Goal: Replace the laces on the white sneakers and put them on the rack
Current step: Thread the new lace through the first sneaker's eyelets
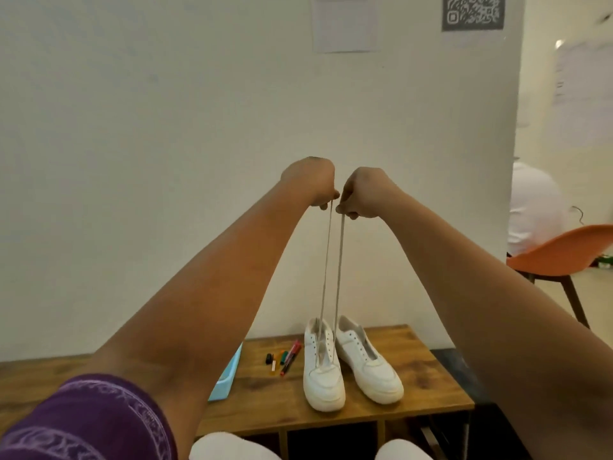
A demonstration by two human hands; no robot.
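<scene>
Purple patterned sleeve fills my lower-left corner, nearest the lens, and two pale rounded shapes, likely my knees, sit at the bottom edge. From there both bare forearms reach up and forward to meet in front of the plain wall.

My left hand and right hand are raised side by side, almost touching, each with its fingers curled down and pinching one end of a white lace. The two strands hang taut and nearly parallel from the hands down to the left sneaker, where they enter the eyelets low on the tongue, near the toe. That shoe stands flat on the wooden worktop, toe towards me. The right sneaker stands just beside it, angled slightly outward, with no lace that I can see in its eyelets.

To the left of the shoes lie a few markers in a loose cluster, red, green, orange and black. A light blue tray is partly hidden behind my left forearm. Open compartments show under the worktop's front edge.

On the wall above hang a sheet of paper and a QR code. At far right stands an orange chair, with a person in white behind it.
</scene>
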